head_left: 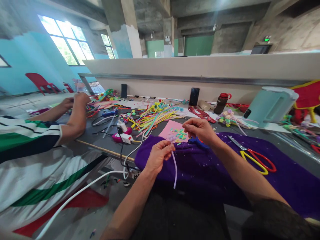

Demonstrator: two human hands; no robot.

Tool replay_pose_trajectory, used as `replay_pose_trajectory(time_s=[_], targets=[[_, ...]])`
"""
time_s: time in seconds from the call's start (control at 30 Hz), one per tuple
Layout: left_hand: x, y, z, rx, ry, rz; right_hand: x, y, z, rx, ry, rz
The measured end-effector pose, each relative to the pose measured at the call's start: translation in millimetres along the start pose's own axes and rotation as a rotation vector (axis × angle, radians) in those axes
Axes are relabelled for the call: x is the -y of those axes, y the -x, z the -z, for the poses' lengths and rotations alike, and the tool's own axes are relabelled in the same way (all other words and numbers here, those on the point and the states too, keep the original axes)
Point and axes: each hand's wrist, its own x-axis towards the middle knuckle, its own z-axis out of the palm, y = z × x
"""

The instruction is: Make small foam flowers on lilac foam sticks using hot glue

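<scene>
My left hand [160,155] pinches a lavender pipe cleaner [175,171], whose free end hangs down in a curve; a pale lavender fluffy bit shows above the fingertips. Over the far side of a pink sheet [166,131], my right hand [202,131] is closed thumb to finger, and anything in the pinch is too small to make out. Small green and yellow pieces [180,134] lie scattered on the sheet. Below both hands spreads a purple cloth [212,170] with pale specks. A blue tool [198,143], partly covered, rests under my right wrist. Red-and-yellow-handled scissors [260,161] lie on the cloth.
Many coloured pipe cleaners [155,116] are heaped beyond the sheet. White plugs [122,126] and cables stand at the left table edge. Along the back are a phone [194,96], a dark bottle [222,102] and a teal kettle [271,106]. A co-worker's hands [76,100] work at left.
</scene>
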Motion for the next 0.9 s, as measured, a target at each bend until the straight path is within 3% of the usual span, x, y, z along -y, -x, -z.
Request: replay_pose_trajectory(time_s=[0.17,0.37,0.5,0.7,0.9], targets=[[11.0,-8.9,0.3,0.021,0.065,0.061,-2.9,1.5,-6.7,0.080,0.077,0.007],[32.8,-25.3,3.8,-0.019,0.091,0.126,-14.7,-3.6,-4.9,0.047,0.112,-0.037],[42.1,-27.5,6.5,-0.021,0.091,0.143,-25.3,-5.7,-6.6,0.089,0.131,-0.078],[46.1,-21.7,7.3,0.012,0.101,0.110,-32.6,-3.3,-17.5,0.252,0.096,-0.180],[46.7,-20.1,3.8,0.056,0.077,0.067,-26.9,1.3,-16.0,0.476,0.218,0.011]])
